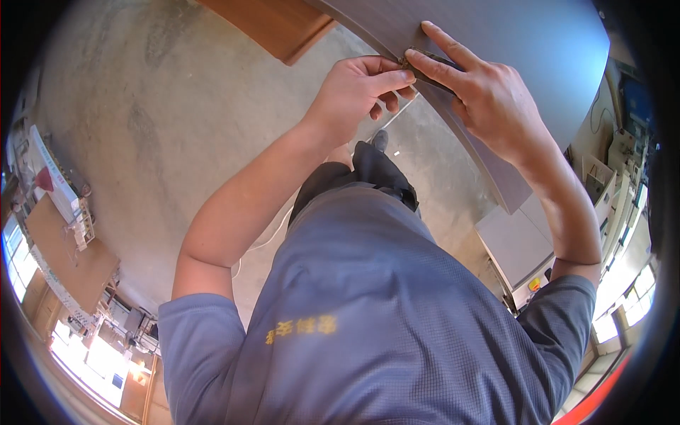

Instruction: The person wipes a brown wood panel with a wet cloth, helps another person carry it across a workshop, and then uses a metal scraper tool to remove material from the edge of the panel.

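Observation:
A large grey panel [528, 49] lies at the upper right, its long edge running down toward my right. At that edge is a dark, narrow tool [440, 86] with a brownish end; its exact kind is hidden under my fingers. My right hand [492, 103] holds the tool against the panel, one finger along it and another stretched out on the panel's face. Beside the tool's end, my left hand [354, 92] is closed in a pinch of thumb and forefinger, its other fingers curled below. What sits in that pinch is too small to make out.
A brown board [276, 28] is at the top, beyond my left hand. Concrete floor [156, 127] spreads out to the left. Pale panels [520, 237] stand low on the right. A brown sheet [67, 248] and shop clutter line the far left.

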`<state>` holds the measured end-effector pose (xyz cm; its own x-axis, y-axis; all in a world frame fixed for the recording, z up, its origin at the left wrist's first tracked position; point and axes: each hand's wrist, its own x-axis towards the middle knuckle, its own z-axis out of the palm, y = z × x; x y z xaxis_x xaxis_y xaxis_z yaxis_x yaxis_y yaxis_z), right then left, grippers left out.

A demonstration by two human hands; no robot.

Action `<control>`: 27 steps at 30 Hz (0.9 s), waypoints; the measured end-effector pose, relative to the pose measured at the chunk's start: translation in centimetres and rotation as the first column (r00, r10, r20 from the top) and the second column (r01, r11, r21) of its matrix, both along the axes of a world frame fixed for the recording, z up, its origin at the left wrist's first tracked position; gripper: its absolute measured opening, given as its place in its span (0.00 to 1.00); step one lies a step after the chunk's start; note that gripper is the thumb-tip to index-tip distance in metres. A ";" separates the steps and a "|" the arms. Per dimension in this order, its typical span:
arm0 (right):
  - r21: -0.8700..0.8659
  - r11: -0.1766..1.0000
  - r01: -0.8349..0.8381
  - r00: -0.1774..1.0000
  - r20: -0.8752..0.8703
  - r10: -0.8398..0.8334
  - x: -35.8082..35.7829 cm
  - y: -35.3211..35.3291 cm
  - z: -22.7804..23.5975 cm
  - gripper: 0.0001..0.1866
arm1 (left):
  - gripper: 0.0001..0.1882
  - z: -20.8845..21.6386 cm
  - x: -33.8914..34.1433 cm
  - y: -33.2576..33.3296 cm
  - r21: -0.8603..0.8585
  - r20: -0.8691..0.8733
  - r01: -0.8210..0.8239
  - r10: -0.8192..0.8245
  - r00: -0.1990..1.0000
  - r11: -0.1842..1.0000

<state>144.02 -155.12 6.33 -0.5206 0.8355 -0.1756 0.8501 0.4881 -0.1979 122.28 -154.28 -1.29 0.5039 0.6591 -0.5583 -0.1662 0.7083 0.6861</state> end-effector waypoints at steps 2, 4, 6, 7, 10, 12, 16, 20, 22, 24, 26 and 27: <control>0.009 1.000 -0.001 1.000 0.015 0.001 -1.1 1.2 0.1 0.43 | 0.08 0.1 -0.9 1.1 0.013 0.002 -0.005 0.005 1.000 1.000; -0.031 0.999 0.032 0.998 0.049 -0.031 -2.6 2.4 0.4 0.44 | 0.09 0.2 -2.0 2.3 0.024 0.001 -0.005 0.005 1.000 1.000; -0.014 1.000 0.026 0.999 0.029 -0.026 -3.7 3.5 0.3 0.40 | 0.09 0.0 -3.1 3.6 0.018 0.015 -0.002 0.001 1.000 1.000; -0.005 1.000 0.024 1.000 0.005 -0.024 -4.2 4.2 0.2 0.36 | 0.09 -0.1 -3.7 4.3 0.026 0.019 -0.006 0.006 1.000 1.000; -0.008 0.999 0.033 0.998 0.060 -0.032 -5.8 6.1 0.2 0.44 | 0.09 -0.2 -5.1 6.0 0.041 0.025 -0.018 0.017 1.000 0.999; -0.015 1.000 0.027 0.997 0.066 -0.026 -6.9 7.2 0.3 0.44 | 0.09 -0.4 -6.0 7.2 -0.031 0.038 -0.023 0.024 0.999 0.999; -0.020 1.000 0.021 0.999 0.049 -0.020 -9.5 9.5 0.5 0.38 | 0.10 0.1 -8.1 9.1 -0.046 0.043 -0.034 0.036 0.998 0.998; -0.020 1.000 0.003 0.999 0.053 -0.002 -11.2 11.4 0.4 0.37 | 0.11 0.6 -10.2 11.6 -0.069 0.058 0.052 -0.048 0.997 0.996; -0.025 1.000 0.000 0.999 0.033 0.000 -11.6 12.0 0.4 0.36 | 0.10 0.7 -10.8 12.5 -0.105 0.062 0.087 -0.081 0.995 0.991; -0.019 1.000 0.004 1.000 0.028 -0.004 -12.1 12.5 0.1 0.36 | 0.10 0.6 -11.4 13.6 -0.146 0.065 0.131 -0.123 0.990 0.981; -0.018 1.000 0.014 1.000 0.020 -0.014 -13.0 13.3 0.1 0.37 | 0.10 0.6 -12.4 14.8 -0.139 0.062 0.143 -0.136 0.989 0.980; -0.028 0.999 0.023 0.999 0.023 -0.022 -13.6 13.9 0.3 0.37 | 0.10 1.0 -12.9 15.4 -0.130 0.063 0.140 -0.133 0.989 0.982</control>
